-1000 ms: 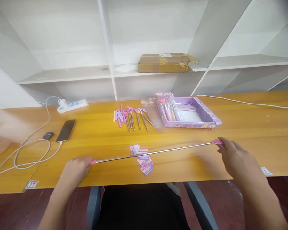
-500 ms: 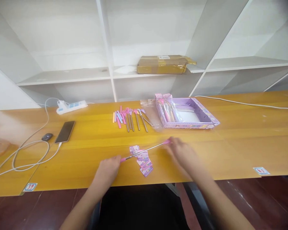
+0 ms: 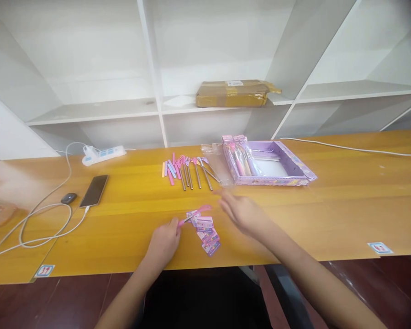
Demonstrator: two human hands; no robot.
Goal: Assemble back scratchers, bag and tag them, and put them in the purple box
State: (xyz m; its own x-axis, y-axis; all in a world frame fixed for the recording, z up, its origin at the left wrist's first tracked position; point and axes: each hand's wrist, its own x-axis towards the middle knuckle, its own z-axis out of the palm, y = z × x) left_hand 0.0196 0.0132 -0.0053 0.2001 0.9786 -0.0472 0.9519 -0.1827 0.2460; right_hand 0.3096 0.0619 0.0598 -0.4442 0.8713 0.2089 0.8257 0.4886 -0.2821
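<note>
Head | pink scratcher (image 3: 193, 214) | juts forward-right from grip of left hand (image 3: 164, 240)

Cards (image 3: 208, 235) lie overlapped at the front middle of the table (image 3: 329, 219). One scratcher (image 3: 189, 218) extends from the left hand (image 3: 165, 242) over the rearmost cards; blur leaves contact uncertain. The right hand (image 3: 243, 212) is right of it. Behind, loose grips (image 3: 171, 169) lie left of a scratcher row (image 3: 190, 178). A bag (image 3: 219, 165) lies between that row and the tray (image 3: 277, 181). Far left, a phone (image 3: 94, 191) lies before a power strip (image 3: 104, 155). The rear shelf (image 3: 89, 109) bears a parcel (image 3: 236, 94).
</note>
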